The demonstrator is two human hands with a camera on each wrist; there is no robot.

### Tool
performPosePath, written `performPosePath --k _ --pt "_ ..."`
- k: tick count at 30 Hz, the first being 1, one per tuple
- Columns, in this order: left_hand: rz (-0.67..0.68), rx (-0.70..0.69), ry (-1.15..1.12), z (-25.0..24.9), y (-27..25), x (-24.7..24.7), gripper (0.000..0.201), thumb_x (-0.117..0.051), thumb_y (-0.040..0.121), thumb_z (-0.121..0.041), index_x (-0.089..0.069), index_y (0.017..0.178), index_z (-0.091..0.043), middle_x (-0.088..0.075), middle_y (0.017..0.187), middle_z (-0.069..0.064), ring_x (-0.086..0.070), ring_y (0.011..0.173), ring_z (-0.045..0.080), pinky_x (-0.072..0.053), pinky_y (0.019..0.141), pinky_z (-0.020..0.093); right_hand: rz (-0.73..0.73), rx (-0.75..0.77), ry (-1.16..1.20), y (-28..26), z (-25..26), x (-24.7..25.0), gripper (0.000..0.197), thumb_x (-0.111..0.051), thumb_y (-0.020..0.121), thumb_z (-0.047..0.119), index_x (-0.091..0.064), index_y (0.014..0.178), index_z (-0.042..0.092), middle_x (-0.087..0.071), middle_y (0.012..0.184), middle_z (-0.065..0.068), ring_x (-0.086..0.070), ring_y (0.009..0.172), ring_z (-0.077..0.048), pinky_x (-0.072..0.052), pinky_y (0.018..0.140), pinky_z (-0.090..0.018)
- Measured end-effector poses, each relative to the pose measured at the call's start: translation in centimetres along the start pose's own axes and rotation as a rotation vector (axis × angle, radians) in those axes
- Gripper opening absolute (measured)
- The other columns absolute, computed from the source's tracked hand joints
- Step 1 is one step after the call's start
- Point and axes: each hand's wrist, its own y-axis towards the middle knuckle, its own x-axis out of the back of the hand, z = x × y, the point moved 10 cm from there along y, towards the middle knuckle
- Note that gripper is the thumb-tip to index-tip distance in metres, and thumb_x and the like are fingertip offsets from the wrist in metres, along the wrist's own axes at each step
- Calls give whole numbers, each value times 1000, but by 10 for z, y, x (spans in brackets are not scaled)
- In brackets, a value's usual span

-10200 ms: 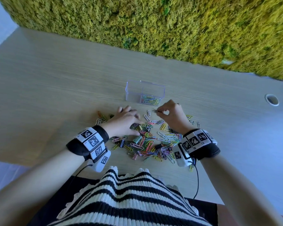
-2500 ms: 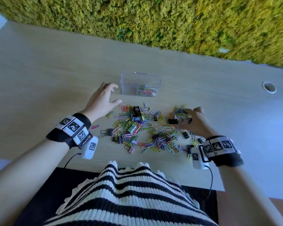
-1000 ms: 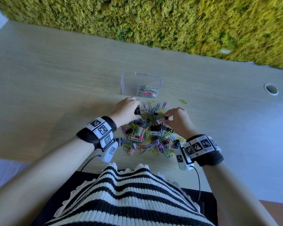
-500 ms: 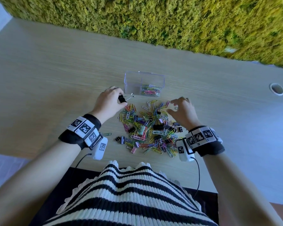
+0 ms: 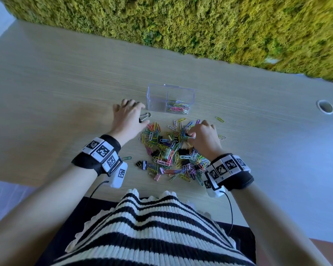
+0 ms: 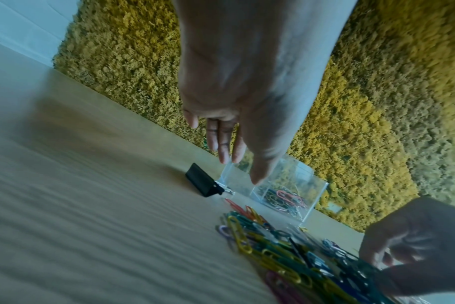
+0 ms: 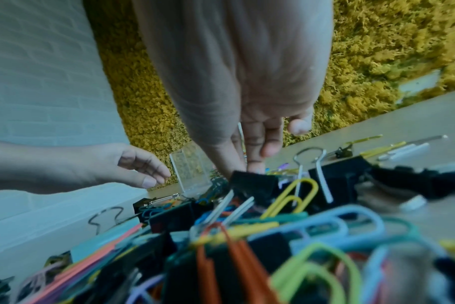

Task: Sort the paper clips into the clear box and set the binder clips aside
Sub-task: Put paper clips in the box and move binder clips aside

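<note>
A heap of coloured paper clips and small binder clips [image 5: 171, 156] lies on the table in front of me. Behind it stands the clear box [image 5: 156, 100], its right compartment holding paper clips [image 5: 178, 108]. My left hand [image 5: 136, 112] hovers left of the box with straight fingers [image 6: 222, 144], holding nothing. Beside its thumb a black binder clip [image 5: 145, 117] [image 6: 201, 183] lies on the wood. At the heap's far edge my right hand [image 5: 190, 134] is curled, its thumb and fingertips [image 7: 253, 164] pinching a black binder clip [image 7: 255, 183].
A moss wall [image 5: 181, 25] runs along the table's far edge. A round cable hole [image 5: 325, 106] sits at the far right. Stray paper clips [image 5: 220, 119] lie right of the heap. One more black binder clip [image 5: 141, 163] lies at the heap's near left.
My left hand carried a black binder clip from the heap to the spot left of the box and let it go. My right hand stayed at the heap's far edge and closed on a clip.
</note>
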Motion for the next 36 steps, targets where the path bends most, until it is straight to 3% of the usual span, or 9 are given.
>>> performPosePath --k 6,13,16,21,23,26,29,32,36 --pt "-8 -162 -108 -41 -4 7 39 -65 81 -42 -61 113 -20 -59 110 -1 -45 107 22 -27 84 38 4 -104 252 0 -16 0 16 -63 72 3 -75 78 13 -72 81 -9 -64 82 -24 -50 80 -32" --pt "65 -224 -195 -59 -6 -1 28 -68 80 -40 -67 102 -23 -59 105 -6 -42 104 18 -24 80 35 -137 -150 605 3 -30 43 12 -79 69 7 -76 79 6 -72 75 -9 -62 62 -9 -51 63 -23" --pt "88 -204 -210 -55 -5 -3 28 -68 80 -42 -68 101 -25 -59 106 -7 -42 103 16 -21 77 32 -229 -114 666 18 -23 73 11 -76 73 10 -75 84 9 -71 77 -2 -56 54 10 -43 56 -7" --pt "148 -213 -215 -60 -8 -9 25 -70 75 -44 -69 94 -29 -55 103 -11 -39 108 15 -22 80 33 -374 58 573 48 11 108 9 -73 76 11 -76 84 9 -71 81 1 -49 71 22 -35 63 -3" --pt "169 -234 -214 -65 -11 -12 26 -73 72 -47 -69 91 -29 -51 100 -13 -37 107 14 -19 78 32 -359 72 510 63 18 99 9 -73 76 15 -76 85 13 -73 86 0 -50 77 14 -36 68 -8" --pt "192 -250 -205 -72 -14 -18 27 -74 69 -49 -68 87 -30 -52 100 -12 -35 108 14 -15 76 30 -322 48 452 72 17 85 16 -74 75 22 -75 91 24 -71 93 7 -53 93 -12 -43 85 -33" --pt "213 -264 -204 -76 -17 -22 27 -75 67 -50 -68 85 -30 -52 103 -11 -34 110 14 -15 78 30 -356 73 453 59 14 90 23 -71 76 16 -72 98 24 -66 91 13 -46 95 -15 -35 81 -26" --pt "226 -275 -202 -79 -20 -26 28 -75 66 -50 -66 84 -31 -52 107 -10 -34 112 15 -18 82 32 -370 95 413 39 3 84 13 -67 77 10 -72 84 21 -63 83 16 -47 91 -15 -36 80 -31" --pt "236 -307 -188 -87 -22 -30 29 -75 66 -52 -67 83 -31 -52 106 -10 -35 110 16 -20 83 35 -64 90 154 25 -7 31 13 -72 74 18 -71 83 26 -68 82 11 -50 95 -19 -35 86 -34"
